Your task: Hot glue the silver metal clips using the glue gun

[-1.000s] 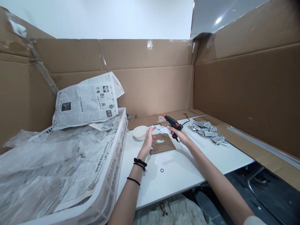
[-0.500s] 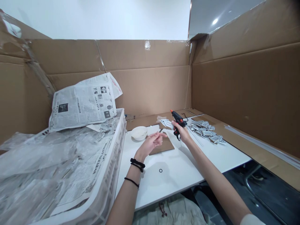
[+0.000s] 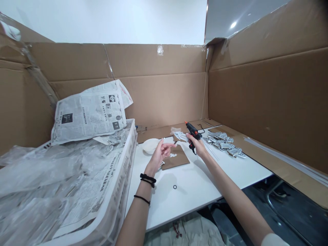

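My right hand [image 3: 196,143] is wrapped round a black hot glue gun [image 3: 193,131] with an orange tip, pointing up and to the left. A white cut-out piece [image 3: 180,136] sticks out to the left of its fingers. My left hand [image 3: 161,154] is raised over the left edge of a brown cardboard sheet [image 3: 177,161], thumb and index finger apart, with nothing visible between them. A small white piece [image 3: 173,155] lies on the sheet. Another small pale piece shows beside my left palm, partly hidden. Behind this hand sits a white bowl [image 3: 150,146].
Several white pieces lie heaped [image 3: 224,140] at the right of the white table [image 3: 189,194]. A small black ring [image 3: 175,187] is near the front. At left stands a white crate [image 3: 116,191] with plastic-wrapped items and newspaper [image 3: 89,116]. Cardboard walls [image 3: 166,92] surround the table.
My left hand has moved slightly left and up, and its thumb has spread from the index finger. The small white piece on the cardboard is now visible. My right hand still holds the glue gun.
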`<state>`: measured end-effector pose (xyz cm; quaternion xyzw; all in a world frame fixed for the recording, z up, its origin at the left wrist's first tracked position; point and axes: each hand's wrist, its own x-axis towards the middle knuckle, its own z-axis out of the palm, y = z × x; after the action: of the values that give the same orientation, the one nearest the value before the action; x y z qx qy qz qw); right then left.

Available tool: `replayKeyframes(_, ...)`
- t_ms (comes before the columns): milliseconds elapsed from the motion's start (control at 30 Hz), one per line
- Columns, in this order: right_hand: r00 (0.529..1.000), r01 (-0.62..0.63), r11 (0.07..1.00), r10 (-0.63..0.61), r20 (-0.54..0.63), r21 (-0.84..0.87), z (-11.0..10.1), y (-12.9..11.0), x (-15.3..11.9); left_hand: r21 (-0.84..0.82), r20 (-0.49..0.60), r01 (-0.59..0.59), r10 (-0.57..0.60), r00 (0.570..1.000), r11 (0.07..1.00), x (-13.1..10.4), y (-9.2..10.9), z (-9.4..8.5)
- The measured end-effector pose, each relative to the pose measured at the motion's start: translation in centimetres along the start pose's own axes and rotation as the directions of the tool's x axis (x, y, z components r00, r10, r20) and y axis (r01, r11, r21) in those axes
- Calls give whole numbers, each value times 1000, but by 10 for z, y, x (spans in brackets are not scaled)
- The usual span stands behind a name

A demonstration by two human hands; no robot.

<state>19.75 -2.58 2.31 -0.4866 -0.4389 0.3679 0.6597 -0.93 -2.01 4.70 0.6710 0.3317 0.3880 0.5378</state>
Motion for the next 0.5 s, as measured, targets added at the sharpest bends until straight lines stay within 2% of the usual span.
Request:
replayKeyframes(33, 1000, 3, 1000, -3, 1, -8, 1, 0, 0, -4, -20, -31, 31, 999, 1000, -1, 2, 1)
replayKeyframes(100, 1000, 0, 999, 0, 1, -33, 2, -1, -2, 195, -170, -50, 84, 982, 980, -3, 3, 3)
replayKeyframes(167, 1000, 6, 997, -6, 7, -79, 4, -3, -3, 490, -311, 43, 128, 942, 871, -5, 1, 4)
replayKeyframes(233, 1000, 26, 991, -24, 16, -128, 5, -6, -5, 619, -326, 127, 106, 939, 775, -6, 0, 6)
replayKeyframes(267, 999, 34, 988, -31, 20, -148, 6, -7, -6, 607, -275, 124, 60, 960, 785, -5, 0, 6)
replayKeyframes(333, 999, 44, 984, -40, 27, -175, 6, -9, -7, 443, -101, 43, 3, 995, 896, -3, 0, 8)
replayKeyframes(367, 999, 49, 982, -44, 30, -182, 7, -10, -8, 324, -25, -11, 20, 999, 946, -2, 1, 8)
replayKeyframes(400, 998, 54, 981, -49, 33, -188, 7, -10, -8, 227, 8, -59, 59, 998, 972, -1, 2, 8)
replayKeyframes(433, 998, 58, 980, -53, 35, -190, 8, -9, -8, 188, -9, -96, 99, 995, 978, -1, 2, 8)
replayKeyframes(500, 998, 63, 981, -58, 37, -182, 9, -6, -7, 317, -157, -104, 160, 974, 943, -2, 2, 7)
